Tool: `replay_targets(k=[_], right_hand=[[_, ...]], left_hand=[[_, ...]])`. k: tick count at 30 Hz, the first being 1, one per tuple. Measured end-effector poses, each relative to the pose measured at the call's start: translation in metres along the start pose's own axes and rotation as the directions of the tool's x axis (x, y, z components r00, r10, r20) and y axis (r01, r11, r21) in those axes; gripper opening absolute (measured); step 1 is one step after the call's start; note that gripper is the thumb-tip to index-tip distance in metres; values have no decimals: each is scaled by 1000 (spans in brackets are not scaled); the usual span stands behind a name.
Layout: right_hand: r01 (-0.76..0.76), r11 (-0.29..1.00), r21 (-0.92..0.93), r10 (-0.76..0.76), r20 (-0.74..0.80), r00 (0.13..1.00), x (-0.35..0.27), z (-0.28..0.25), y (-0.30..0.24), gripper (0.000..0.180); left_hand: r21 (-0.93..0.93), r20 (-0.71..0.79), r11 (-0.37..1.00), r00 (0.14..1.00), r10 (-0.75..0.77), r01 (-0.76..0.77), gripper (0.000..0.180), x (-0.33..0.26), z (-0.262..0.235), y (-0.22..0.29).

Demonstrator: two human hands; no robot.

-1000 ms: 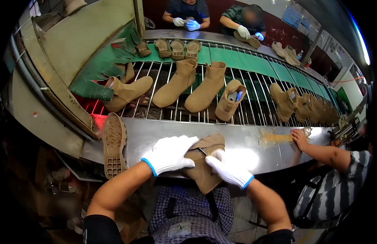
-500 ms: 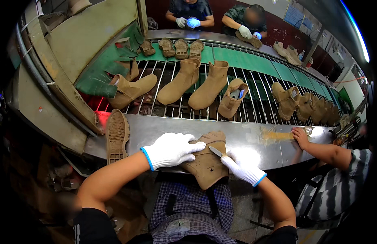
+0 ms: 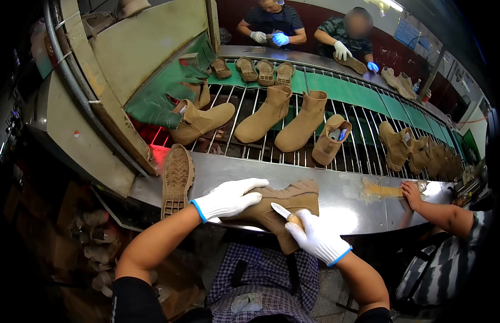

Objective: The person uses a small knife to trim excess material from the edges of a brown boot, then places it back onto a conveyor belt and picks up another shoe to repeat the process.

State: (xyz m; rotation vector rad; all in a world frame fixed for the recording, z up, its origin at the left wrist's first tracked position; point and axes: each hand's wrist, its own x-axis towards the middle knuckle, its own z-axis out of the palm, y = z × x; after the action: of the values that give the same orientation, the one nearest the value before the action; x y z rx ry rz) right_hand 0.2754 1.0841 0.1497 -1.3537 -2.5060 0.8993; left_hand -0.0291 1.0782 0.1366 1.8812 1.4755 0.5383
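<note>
A tan suede boot [image 3: 285, 204] lies on its side at the near edge of the steel bench [image 3: 336, 202]. My left hand [image 3: 228, 198], in a white glove, presses flat on the boot's upper part. My right hand [image 3: 314, 237], also gloved, grips a small knife [image 3: 280, 210] whose blade points up and left against the boot's side.
A boot sole [image 3: 177, 177] lies tread-up at the left of the bench. Several tan boots [image 3: 301, 124] stand on the roller conveyor [image 3: 234, 107] beyond. Another person's hand [image 3: 410, 194] rests on the bench at right. Two gloved workers [image 3: 309, 32] stand across the line.
The boot has turned from hanging over the bench edge to lying along it. My right hand dropped lower and now shows the knife blade against the boot.
</note>
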Motion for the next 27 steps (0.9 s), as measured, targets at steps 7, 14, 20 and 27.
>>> replay_targets(k=[7,14,20,27], right_hand=[[-432,602,671,213,385,898,32,14,-4,50],[36,991,131,-21,-117,993,8,-14,-20,47],[92,985,-148,-94,-7,996,27,4,-1,41],[32,998,-51,-32,-2,999,16,-4,-28,42]], left_hand=[[-125,-33,990,997,-72,68,40,5,-1,7],[-152,-21,988,1000,-15,12,41,0,4,-14],[5,3,1000,1000,-22,22,48,2,-5,6],[98,-142,993,987,77,-63,93,-35,3,-13]])
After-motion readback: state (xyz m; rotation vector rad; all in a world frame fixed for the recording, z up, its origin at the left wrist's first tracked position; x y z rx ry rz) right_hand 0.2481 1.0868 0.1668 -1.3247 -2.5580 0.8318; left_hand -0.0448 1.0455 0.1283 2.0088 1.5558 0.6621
